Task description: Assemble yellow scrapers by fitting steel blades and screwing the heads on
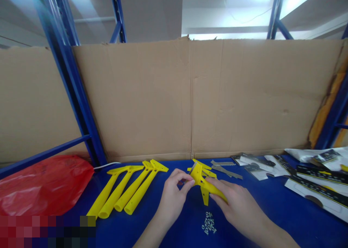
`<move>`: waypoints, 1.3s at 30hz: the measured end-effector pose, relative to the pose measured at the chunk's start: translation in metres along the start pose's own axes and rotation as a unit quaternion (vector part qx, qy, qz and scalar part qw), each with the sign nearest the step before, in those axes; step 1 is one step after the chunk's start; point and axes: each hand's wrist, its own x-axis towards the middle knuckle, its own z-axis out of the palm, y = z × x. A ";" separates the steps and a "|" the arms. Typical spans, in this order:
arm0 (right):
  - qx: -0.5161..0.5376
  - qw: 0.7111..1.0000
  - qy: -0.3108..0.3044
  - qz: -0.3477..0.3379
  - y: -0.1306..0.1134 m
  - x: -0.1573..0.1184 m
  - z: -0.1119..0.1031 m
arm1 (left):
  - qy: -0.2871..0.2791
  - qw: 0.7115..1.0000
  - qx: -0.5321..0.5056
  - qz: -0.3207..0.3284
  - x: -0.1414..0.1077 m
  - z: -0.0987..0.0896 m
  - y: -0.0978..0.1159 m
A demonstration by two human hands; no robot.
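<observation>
Above a blue worktop [119, 233], a yellow plastic scraper [197, 172] is held up between two bare hands, its flat head tilted toward the upper left. Wrapped around its handle, the right hand [233, 197] has a firm hold; the left hand [174, 190] is narrowed to a pinch, thumb and forefinger at the left edge of the head, where a thin metal edge shows. Just behind and below the tool lie more yellow plastic pieces [204, 197], partly hidden by it. Nearer the person sits a small pile of metal screws and nuts [209, 224]. Flat metal blades [227, 171] rest beyond the right hand. Four yellow scraper handles [144, 192] lie side by side at left, near a red plastic bag [49, 184]. Black-and-white packaging [318, 195] spreads at far right. Cardboard sheeting [146, 103] stands behind, beside blue metal uprights [73, 85].
</observation>
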 end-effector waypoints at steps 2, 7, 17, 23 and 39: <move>0.007 1.000 0.005 -0.020 -0.003 -0.001 0.000 | 0.019 1.000 -0.002 0.011 -0.001 0.000 0.000; 0.008 0.999 0.003 -0.045 -0.006 -0.003 0.002 | 0.056 0.998 -0.001 0.032 -0.001 0.000 -0.002; -0.003 0.995 0.011 -0.095 0.000 -0.003 0.008 | 0.052 0.998 -0.022 0.022 0.000 -0.001 -0.003; -0.009 0.995 0.005 -0.103 -0.002 -0.005 0.007 | 0.045 0.977 -0.179 -0.109 0.004 0.003 -0.009; -0.011 0.994 -0.048 -0.098 -0.009 -0.005 -0.002 | -0.017 0.979 -0.163 -0.121 0.008 -0.008 -0.005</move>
